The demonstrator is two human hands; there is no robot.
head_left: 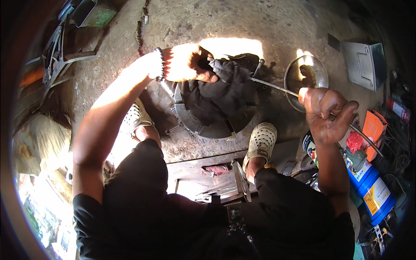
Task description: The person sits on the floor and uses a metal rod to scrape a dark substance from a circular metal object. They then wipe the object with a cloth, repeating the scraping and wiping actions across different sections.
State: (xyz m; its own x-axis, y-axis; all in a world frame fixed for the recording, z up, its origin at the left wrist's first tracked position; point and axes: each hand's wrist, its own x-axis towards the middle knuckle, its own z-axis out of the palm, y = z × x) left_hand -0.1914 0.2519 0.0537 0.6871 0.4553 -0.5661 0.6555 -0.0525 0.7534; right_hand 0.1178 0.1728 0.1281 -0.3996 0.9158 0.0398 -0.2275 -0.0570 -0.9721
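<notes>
Left fingers: my left hand [184, 64] is curled tight on a bunch of the dark rag [221, 89], thumb pressing down; sun glare washes out the knuckles, so exact finger placement is hard to read.
Right fingers: my right hand [327, 115] is a closed fist around the thin metal rod [277, 89], gripping it partway along its length.
Rod axis: long axis runs from beyond my right fist, up and across toward my left fingers; its far tip ends at the rag, just beside my left thumb. The tail sticks out behind my right fist.
Nearer hand: left is on the rag itself; right is well apart from it, linked only by the rod.
Under the rag: round dark metal plate [216, 123], rag draped over its upper half, directly below my left fingers.
Past the right fist: shallow metal bowl [305, 78], just beyond the rod.
Surface: rough stained concrete floor [242, 21], part in hard sunlight.
Feet: pale perforated clogs [260, 141], nearer me than the plate.
Room: blue can [372, 186] and orange container [373, 128] outside my right fist; grey metal box [364, 63] farther out.
</notes>
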